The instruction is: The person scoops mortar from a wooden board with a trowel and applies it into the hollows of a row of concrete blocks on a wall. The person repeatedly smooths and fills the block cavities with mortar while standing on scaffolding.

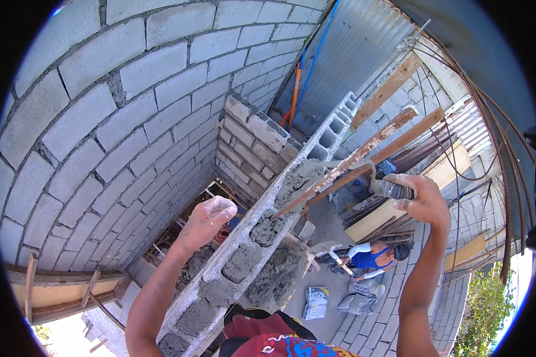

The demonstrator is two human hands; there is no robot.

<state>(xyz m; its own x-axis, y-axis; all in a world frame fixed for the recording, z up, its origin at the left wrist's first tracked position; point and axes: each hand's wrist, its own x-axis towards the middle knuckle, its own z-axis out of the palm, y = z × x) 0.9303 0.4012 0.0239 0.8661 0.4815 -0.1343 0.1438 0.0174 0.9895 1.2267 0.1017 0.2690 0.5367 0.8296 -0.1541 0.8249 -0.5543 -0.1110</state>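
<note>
My right hand [420, 199] grips the wrapped handle of a trowel [372, 172], whose blade reaches left to the wall top and is partly hidden by a wooden pole. Under the blade, grey mortar [301, 178] lies on the top of a hollow block wall [253, 229]. Nearer to me, the block cells are filled with mortar. My left hand [207, 221], dusted with mortar, hovers left of the wall top with its fingers curled together and nothing visible in them. A pile of wet mortar [277, 276] rests on a board right of the wall.
A tall block wall [113, 131] rises at left. Wooden poles [372, 154] slant across the wall's right side. Bent steel bars [494, 119] hang at far right. Far below, a person in a blue top [372, 259] holds a shovel near bags [317, 302].
</note>
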